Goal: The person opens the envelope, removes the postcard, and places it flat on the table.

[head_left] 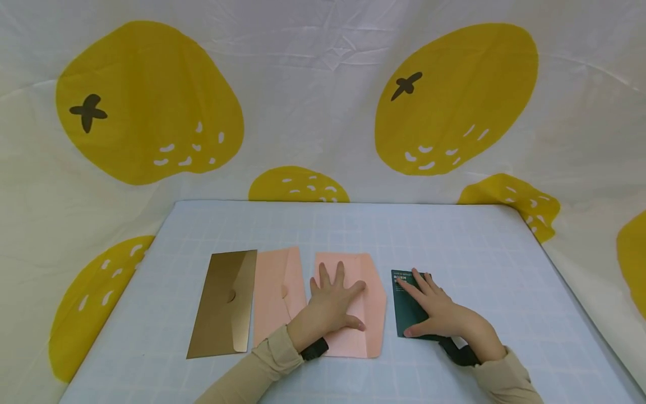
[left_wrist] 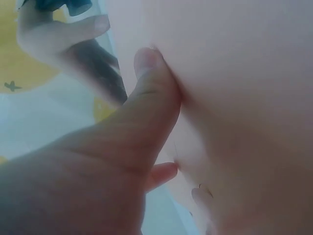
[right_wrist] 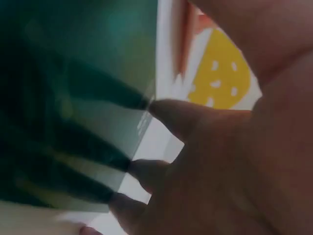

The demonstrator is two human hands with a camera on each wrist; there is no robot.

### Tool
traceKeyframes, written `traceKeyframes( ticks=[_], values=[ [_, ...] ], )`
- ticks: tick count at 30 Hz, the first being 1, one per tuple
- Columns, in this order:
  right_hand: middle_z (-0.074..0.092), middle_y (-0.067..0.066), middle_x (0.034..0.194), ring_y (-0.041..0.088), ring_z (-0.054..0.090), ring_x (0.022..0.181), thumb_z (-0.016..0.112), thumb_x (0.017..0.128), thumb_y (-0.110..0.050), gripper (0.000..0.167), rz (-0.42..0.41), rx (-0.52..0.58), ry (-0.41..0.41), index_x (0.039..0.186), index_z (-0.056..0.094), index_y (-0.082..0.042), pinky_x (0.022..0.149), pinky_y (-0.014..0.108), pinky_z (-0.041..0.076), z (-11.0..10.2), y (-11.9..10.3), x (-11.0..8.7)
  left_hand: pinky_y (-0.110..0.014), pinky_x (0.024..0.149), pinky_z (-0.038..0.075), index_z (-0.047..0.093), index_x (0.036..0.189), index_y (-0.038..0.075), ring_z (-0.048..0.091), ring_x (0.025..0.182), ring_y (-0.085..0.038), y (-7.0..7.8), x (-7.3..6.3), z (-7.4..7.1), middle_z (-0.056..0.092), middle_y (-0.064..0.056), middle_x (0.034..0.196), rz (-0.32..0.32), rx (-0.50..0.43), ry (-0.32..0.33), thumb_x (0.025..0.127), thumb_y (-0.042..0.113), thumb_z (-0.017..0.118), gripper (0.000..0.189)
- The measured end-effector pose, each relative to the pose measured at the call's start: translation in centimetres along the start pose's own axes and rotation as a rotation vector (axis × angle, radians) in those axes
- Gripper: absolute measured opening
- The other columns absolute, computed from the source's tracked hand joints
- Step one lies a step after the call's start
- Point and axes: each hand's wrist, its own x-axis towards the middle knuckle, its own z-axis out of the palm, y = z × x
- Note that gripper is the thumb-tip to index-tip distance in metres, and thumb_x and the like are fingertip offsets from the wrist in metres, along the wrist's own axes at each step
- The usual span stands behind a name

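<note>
My left hand (head_left: 330,306) lies spread on a pink envelope (head_left: 374,331) whose pointed flap is unfolded to the right. Up close in the left wrist view, the thumb (left_wrist: 154,93) touches the pink paper (left_wrist: 244,58). Farther right, my right hand (head_left: 446,314) is spread over a dark green card (head_left: 406,311) with white print along its top. Its straight fingertips meet the card's glossy face (right_wrist: 98,54) in the right wrist view. Part of the card is hidden under that hand.
Left of the hands lie another pink envelope (head_left: 270,286), flap closed, and a gold envelope (head_left: 217,308), side by side. All rest on a pale blue checked table (head_left: 454,235). A white cloth (head_left: 308,101) with yellow fruit shapes hangs behind and at the sides.
</note>
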Motion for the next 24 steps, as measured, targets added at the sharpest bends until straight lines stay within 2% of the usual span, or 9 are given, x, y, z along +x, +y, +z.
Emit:
traceKeyframes(
  ticks=[3, 12, 20, 24],
  values=[
    [0.001, 0.029, 0.161, 0.058, -0.002, 0.143, 0.084, 0.074, -0.046, 0.106, -0.006, -0.025, -0.010, 0.157, 0.027, -0.013, 0.102, 0.079, 0.011, 0.2, 0.2, 0.1, -0.069, 0.099, 0.036, 0.041, 0.148, 0.035, 0.019, 0.139, -0.059, 0.0, 0.0, -0.2, 0.023, -0.022, 0.159, -0.002, 0.009, -0.005, 0.071, 0.074, 0.069, 0.091],
    [0.003, 0.030, 0.161, 0.058, -0.001, 0.142, 0.085, 0.072, -0.045, 0.106, -0.048, -0.031, -0.006, 0.157, 0.029, -0.014, 0.104, 0.077, 0.010, 0.1, 0.9, 0.2, -0.062, 0.103, 0.038, 0.034, 0.154, 0.030, 0.020, 0.141, -0.056, -0.2, -0.5, -0.6, 0.022, -0.018, 0.161, -0.022, 0.060, -0.030, 0.071, 0.079, 0.065, 0.102],
    [0.001, 0.028, 0.162, 0.057, -0.003, 0.143, 0.083, 0.075, -0.046, 0.104, -0.073, -0.018, -0.005, 0.157, 0.027, -0.016, 0.104, 0.078, 0.007, 0.0, 1.0, -0.1, -0.064, 0.110, 0.024, 0.027, 0.158, 0.022, 0.011, 0.143, -0.057, -0.8, -2.5, -1.2, 0.013, -0.023, 0.162, 0.001, 0.021, -0.120, 0.064, 0.081, 0.070, 0.119],
    [0.003, 0.030, 0.161, 0.060, -0.001, 0.142, 0.077, 0.080, -0.049, 0.098, -0.134, -0.040, 0.038, 0.158, 0.027, -0.016, 0.100, 0.081, 0.011, 0.0, 0.7, -0.9, -0.065, 0.111, 0.022, 0.026, 0.158, 0.019, 0.008, 0.142, -0.058, -1.1, -3.6, -1.4, 0.010, -0.026, 0.162, 0.036, 0.031, -0.127, 0.060, 0.082, 0.072, 0.125]
  ],
)
